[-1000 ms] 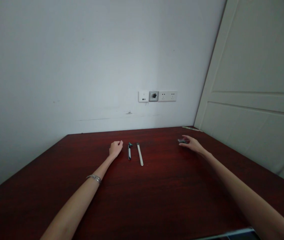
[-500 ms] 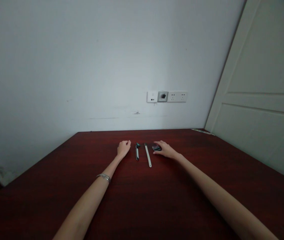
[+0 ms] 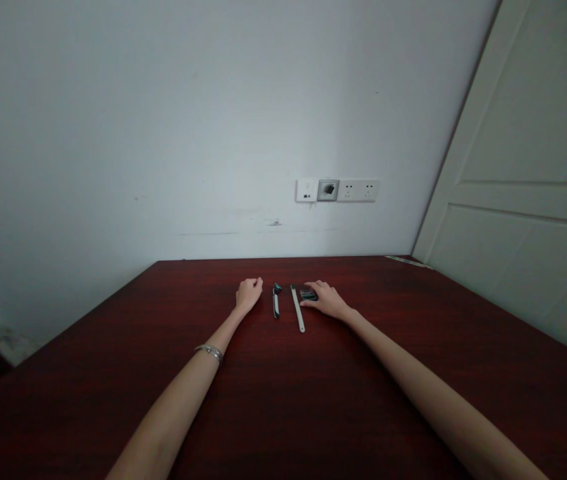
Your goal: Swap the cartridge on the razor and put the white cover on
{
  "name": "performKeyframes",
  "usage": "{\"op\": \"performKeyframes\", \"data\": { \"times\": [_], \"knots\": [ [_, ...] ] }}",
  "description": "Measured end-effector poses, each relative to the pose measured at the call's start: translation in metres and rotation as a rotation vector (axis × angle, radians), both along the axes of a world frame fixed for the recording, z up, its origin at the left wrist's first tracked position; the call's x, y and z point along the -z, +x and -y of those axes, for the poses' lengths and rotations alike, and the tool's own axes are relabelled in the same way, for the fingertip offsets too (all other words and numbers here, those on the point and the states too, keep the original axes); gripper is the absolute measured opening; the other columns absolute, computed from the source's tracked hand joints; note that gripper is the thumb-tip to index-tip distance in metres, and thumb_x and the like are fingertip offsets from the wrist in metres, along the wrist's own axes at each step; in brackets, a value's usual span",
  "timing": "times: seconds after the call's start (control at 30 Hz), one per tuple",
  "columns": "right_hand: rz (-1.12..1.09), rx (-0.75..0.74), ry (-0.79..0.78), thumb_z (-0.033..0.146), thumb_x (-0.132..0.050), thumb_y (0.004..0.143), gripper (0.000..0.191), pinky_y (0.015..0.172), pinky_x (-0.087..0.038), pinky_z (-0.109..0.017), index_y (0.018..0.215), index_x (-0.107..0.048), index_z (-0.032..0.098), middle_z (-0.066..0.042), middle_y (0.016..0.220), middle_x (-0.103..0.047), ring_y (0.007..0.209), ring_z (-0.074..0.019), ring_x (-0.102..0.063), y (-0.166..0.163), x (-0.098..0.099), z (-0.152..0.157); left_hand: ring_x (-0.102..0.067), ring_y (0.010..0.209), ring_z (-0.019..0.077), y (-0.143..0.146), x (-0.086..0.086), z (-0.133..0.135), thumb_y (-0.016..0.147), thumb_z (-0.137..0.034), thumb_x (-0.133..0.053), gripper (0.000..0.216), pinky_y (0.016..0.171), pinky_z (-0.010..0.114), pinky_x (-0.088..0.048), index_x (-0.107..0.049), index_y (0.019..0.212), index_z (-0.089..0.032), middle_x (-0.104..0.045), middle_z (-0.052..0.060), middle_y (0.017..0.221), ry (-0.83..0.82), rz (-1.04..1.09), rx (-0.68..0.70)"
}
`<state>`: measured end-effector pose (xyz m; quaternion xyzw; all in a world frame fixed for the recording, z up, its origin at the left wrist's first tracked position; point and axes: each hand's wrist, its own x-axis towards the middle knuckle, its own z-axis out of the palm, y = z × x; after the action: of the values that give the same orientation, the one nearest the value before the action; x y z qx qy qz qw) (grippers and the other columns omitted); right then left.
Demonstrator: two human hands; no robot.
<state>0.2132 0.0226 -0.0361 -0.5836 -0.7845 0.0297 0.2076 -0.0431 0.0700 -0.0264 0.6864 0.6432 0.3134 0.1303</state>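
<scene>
My right hand [image 3: 326,300] has its thumb and fingers around a small, dark, flat case [image 3: 308,295] with a shiny top, on the table. Its kind is too small to make out. Just left of the case lies a slim white stick with a dark tip [image 3: 298,311], which looks like a toothbrush. Further left is a razor [image 3: 276,301] with a dark head and a white-and-black handle. Beside the razor, my left hand [image 3: 249,294] rests on the table with its fingers curled in and nothing visible in them. A silver bracelet circles the left wrist.
The dark red wooden table [image 3: 283,400] reaches back to a white wall [image 3: 213,133]. Sockets and switches [image 3: 337,191] are set in the wall above it. On the right stands a pale panelled door [image 3: 528,193], with a thin strip [image 3: 408,261] at the table's back right corner.
My right hand has shifted left with the dark case, which is now closer to the white stick. My left hand, the razor and the stick stay in place. The view has moved slightly.
</scene>
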Motion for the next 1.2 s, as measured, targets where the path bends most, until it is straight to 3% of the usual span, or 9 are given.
{"op": "performKeyframes", "data": {
  "times": [0.43, 0.97, 1.2],
  "knots": [
    [-0.030, -0.001, 0.068, 0.064, -0.053, 0.072, 0.065, 0.088, -0.036, -0.043, 0.123, -0.050, 0.023, -0.012, 0.115, -0.052, 0.109, -0.0288, -0.045, 0.003, 0.011, -0.003, -0.061, 0.076, 0.0192, 0.001, -0.001, 0.001, 0.086, -0.045, -0.034, 0.045, 0.069, 0.026, -0.040, -0.061, 0.061, -0.019, -0.067, 0.005, 0.073, 0.011, 0.036, 0.012],
    [-0.067, -0.021, 0.071, 0.064, -0.056, 0.070, 0.067, 0.088, -0.036, -0.040, 0.123, -0.050, 0.023, -0.010, 0.117, -0.052, 0.111, -0.0269, -0.045, 0.008, 0.013, -0.003, -0.059, 0.060, 0.0163, -0.003, 0.007, -0.008, 0.083, -0.046, -0.035, 0.046, 0.065, 0.025, -0.040, -0.059, 0.055, -0.017, -0.062, 0.003, 0.059, 0.072, 0.167, 0.046],
    [-0.048, -0.038, 0.038, 0.046, -0.055, 0.077, 0.054, 0.090, -0.033, -0.043, 0.126, -0.048, 0.024, -0.009, 0.121, -0.051, 0.112, -0.0268, -0.042, 0.008, 0.011, 0.000, -0.057, 0.057, 0.0159, -0.005, 0.012, -0.012, 0.081, -0.049, -0.036, 0.047, 0.063, 0.025, -0.040, -0.058, 0.053, -0.018, -0.060, 0.002, 0.055, 0.103, 0.204, 0.060]
  ]
}}
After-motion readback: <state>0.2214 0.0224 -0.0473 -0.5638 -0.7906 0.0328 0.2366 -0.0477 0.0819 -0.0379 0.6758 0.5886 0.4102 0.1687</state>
